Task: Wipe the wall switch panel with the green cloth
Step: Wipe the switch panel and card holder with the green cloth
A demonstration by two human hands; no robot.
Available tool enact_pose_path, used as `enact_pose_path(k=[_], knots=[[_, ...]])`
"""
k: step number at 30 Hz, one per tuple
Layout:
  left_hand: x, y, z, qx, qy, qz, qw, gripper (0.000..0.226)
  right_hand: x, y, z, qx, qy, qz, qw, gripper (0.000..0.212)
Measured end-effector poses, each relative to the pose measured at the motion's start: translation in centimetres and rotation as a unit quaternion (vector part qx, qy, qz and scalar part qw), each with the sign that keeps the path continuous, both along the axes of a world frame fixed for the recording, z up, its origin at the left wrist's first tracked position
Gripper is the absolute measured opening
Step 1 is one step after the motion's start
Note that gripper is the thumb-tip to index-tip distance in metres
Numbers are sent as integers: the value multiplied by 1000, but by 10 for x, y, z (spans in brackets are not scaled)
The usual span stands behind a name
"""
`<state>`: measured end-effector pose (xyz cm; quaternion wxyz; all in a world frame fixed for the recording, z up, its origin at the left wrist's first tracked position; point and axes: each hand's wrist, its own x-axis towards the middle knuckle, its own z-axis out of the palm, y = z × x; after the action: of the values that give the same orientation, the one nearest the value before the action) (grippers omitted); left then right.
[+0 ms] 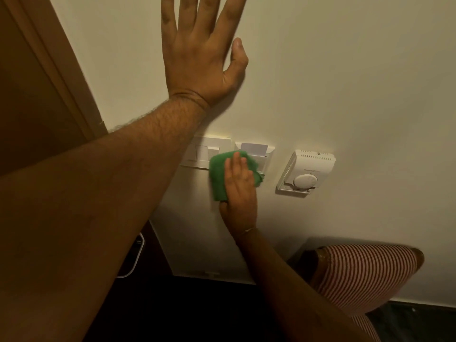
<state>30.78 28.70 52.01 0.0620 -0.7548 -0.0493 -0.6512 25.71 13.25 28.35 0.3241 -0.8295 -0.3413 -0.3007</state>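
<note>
Fingers of my left hand (197, 58) are spread wide and flat on the wall (345, 82), above the switch panel (204, 154), holding nothing, only bracing me. To its right and lower, my right hand (240, 186) lies flat, fingers together, pressing the green cloth (220, 176) against the wall.

The cloth covers the panel's right edge and most of the card holder (256, 150) just beside it. The panel's long axis runs level along the wall, left to right, face turned out to me. I judge the best wipe keeps the palm flat and sweeps along that axis with light pressure, so no rocker gets flipped. The thermostat (306, 172) sits apart further right, untouched.
</note>
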Motion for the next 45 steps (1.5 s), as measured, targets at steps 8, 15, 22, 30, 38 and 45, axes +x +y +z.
enact_pose_path(k=[8,15,22,30,38,45], knots=[[-5,-3,4,-2,18,5,1000,61,5,-34,-12,40,0,-48,998,83],[-2,-2,2,0,12,12,1000,61,4,-9,4,31,0,-13,999,92],[-2,0,3,0,10,4,1000,63,6,-29,-11,12,-19,-25,999,75],[-1,-1,0,-6,10,3,1000,60,11,-22,-2,66,21,-55,996,103],[1,0,2,1,19,13,1000,61,6,-2,-7,-86,-3,44,995,88],[-12,-2,12,19,47,-8,999,74,-14,-27,47,-16,-47,76,996,92]])
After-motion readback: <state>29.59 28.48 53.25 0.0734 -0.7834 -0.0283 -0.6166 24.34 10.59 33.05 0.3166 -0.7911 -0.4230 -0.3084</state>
